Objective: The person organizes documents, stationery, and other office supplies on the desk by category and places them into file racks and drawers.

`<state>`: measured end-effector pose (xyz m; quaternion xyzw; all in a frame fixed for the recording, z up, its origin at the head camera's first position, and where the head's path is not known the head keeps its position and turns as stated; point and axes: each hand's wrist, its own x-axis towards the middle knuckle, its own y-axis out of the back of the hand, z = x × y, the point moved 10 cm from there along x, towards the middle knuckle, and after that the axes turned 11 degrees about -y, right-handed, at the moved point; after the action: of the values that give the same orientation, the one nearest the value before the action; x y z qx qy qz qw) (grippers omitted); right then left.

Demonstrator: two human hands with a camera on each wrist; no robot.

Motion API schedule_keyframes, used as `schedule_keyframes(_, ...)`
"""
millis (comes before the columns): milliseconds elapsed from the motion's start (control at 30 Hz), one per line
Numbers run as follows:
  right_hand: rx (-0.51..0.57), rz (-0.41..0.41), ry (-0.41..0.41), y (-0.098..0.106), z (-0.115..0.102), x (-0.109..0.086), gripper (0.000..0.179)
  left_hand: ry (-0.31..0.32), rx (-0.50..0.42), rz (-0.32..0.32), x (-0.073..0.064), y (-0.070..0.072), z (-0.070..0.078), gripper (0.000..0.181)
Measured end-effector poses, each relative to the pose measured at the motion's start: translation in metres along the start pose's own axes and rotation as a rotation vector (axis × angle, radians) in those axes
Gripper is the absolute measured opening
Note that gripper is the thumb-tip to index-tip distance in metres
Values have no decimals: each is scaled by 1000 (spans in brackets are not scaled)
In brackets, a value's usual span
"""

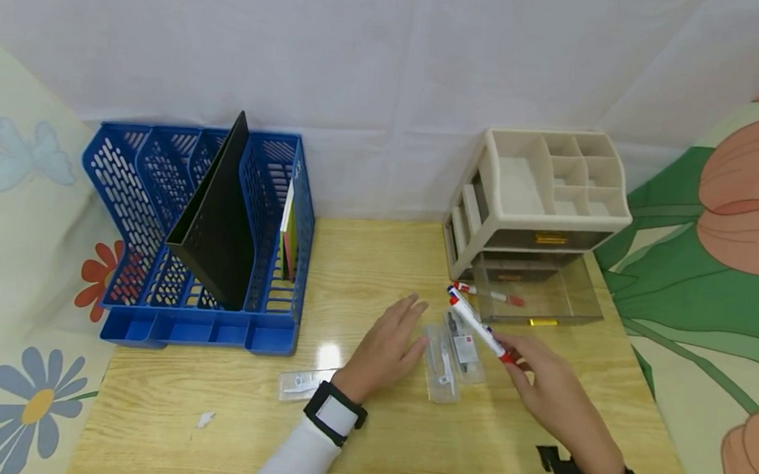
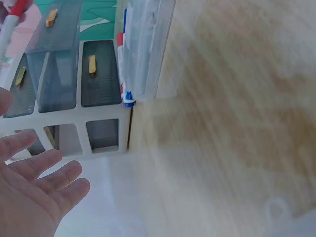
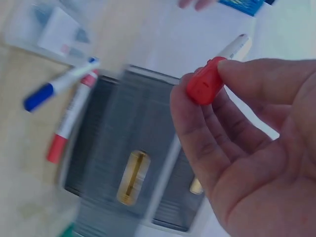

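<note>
My right hand [image 1: 544,377] pinches a white marker [image 3: 210,81] by its red-capped end, thumb against fingers. The marker points up and left in the head view, close in front of the open clear drawer [image 1: 581,288]. A blue-capped marker [image 3: 59,85] and another red-capped marker [image 3: 69,121] lie beside the drawer. My left hand [image 1: 381,351] holds nothing; its fingers are spread loosely, near two clear plastic cases [image 1: 442,366] on the table. One of them shows a white label inside.
The open drawer belongs to a cream desktop organizer [image 1: 520,210] with compartments on top. At the left stands a blue file rack [image 1: 201,327] with a black folder [image 1: 221,233] and thin booklets [image 1: 288,238]. Another clear case [image 1: 296,385] lies near my left wrist; a paper scrap [image 1: 206,420] lies farther left.
</note>
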<state>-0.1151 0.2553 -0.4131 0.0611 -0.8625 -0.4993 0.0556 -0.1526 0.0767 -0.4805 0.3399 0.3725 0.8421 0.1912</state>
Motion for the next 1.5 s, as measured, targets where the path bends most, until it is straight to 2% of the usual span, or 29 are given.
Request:
schedule_keyframes(133, -62, 125, 18, 28, -4, 1, 51, -1, 36, 15, -1, 10, -1, 54)
schedule_keyframes(300, -174, 300, 83, 58, -3, 9, 48, -42, 128, 43, -5, 26, 1, 55)
schedule_keyframes(433, -241, 354, 97, 68, 5, 19, 41, -78, 207, 51, -8, 42, 7, 56)
schedule_keyframes(500, -244, 352, 93, 67, 9, 25, 39, -86, 238, 41, -11, 51, 9, 57)
schedule_keyframes(600, -246, 307, 86, 61, 13, 36, 35, -89, 280, 20, -17, 62, 9, 57)
schedule_keyframes(733, -258, 231, 73, 52, 17, 51, 27, -88, 354, -8, -25, 71, 1, 56)
schedule_keyframes(967, -274, 174, 41, 50, 23, 75, 19, -103, 461, -23, -36, 82, -12, 58)
schedule_keyframes(1100, -240, 96, -60, 41, 36, 90, 23, -123, 470, -28, -43, 85, -14, 60)
schedule_keyframes(1300, -159, -161, -307, 12, 66, 105, 47, -121, 467, -55, -53, 81, -19, 61)
schedule_keyframes(1400, -142, -244, -367, 2, 74, 109, 54, -111, 460, -63, -57, 80, -21, 60)
schedule_keyframes(1500, -160, -279, -382, -4, 76, 113, 52, -101, 453, -71, -61, 78, -24, 59)
